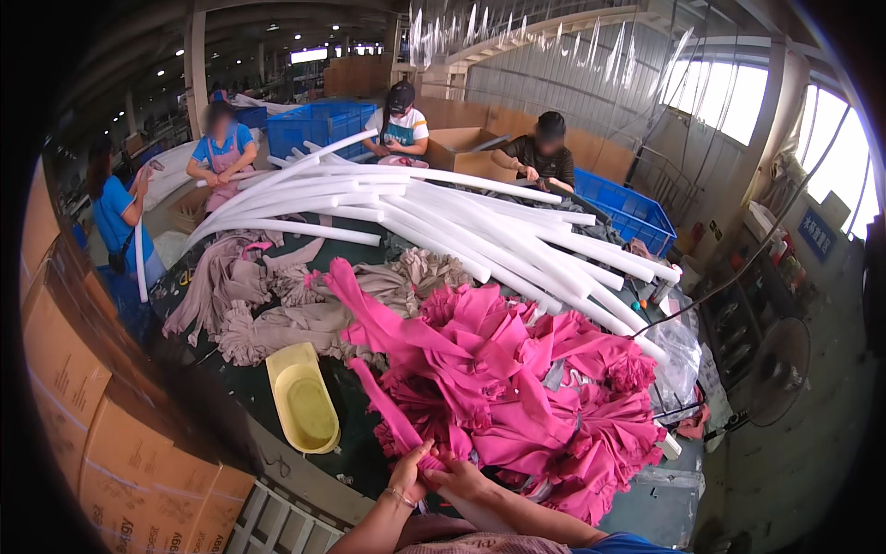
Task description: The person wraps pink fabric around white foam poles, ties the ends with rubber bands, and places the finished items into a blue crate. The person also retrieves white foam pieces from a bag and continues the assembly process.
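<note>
A yellow tray [303,399] lies on the dark table [362,462], left of the hands. The left hand [410,473] has its grip clamped on the near end of a long pink sleeve [388,406], at the table's near edge. The right hand [459,480], touching it, pinches the same end. Right of them the pink pile [544,388] spreads; white tubes [461,222] lie beyond.

My forearms run off the near edge, so I can't see my elbows. The end of the pink fabric strip [392,415] vanishes between my left hand [406,475] and right hand [459,480], my fingers covering it. The table [355,434] is mostly buried under cloth. The far workers' hands are too small to make out.
</note>
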Demonstrator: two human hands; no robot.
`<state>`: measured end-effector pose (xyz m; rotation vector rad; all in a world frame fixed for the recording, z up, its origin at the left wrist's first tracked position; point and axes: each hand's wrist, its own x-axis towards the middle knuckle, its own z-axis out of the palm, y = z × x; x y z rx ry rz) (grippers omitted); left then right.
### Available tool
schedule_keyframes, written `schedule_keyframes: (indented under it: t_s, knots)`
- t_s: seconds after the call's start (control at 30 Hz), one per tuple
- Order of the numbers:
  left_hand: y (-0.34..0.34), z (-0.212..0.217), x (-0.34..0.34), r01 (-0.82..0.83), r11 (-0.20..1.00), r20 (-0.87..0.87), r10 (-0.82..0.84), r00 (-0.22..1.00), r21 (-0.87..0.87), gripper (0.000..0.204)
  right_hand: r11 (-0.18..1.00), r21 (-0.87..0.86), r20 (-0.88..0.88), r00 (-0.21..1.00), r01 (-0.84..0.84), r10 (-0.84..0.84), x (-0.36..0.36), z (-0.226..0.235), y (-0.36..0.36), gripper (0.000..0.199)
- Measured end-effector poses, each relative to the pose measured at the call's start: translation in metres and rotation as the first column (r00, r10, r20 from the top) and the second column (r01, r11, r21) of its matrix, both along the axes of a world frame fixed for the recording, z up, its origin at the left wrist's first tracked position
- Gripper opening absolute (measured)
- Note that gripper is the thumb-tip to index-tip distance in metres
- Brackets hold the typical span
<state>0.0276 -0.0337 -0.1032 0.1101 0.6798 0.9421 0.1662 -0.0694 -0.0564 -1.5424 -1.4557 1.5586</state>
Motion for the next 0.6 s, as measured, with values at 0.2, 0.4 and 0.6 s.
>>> schedule_keyframes:
  t_s: [0.2, 0.4, 0.6]
  knots:
    - [0.039, 0.070, -0.031, -0.240, 0.969, 0.084, 0.236, 0.968, 0.048, 0.023, 0.956, -0.264, -0.107, 0.989, -0.130, 0.105, 0.005, 0.054, 0.012, 0.045]
    - [0.005, 0.018, -0.018, -0.091, 0.995, 0.023, 0.090, 0.996, 0.044, 0.025, 0.993, 0.052, 0.068, 0.992, -0.110, 0.107, -0.001, 0.017, 0.011, 0.044]
    - [0.034, 0.054, -0.036, -0.261, 0.965, 0.022, 0.261, 0.965, 0.015, 0.028, 0.983, -0.120, -0.036, 0.990, -0.140, 0.136, 0.011, 0.036, -0.002, 0.044]
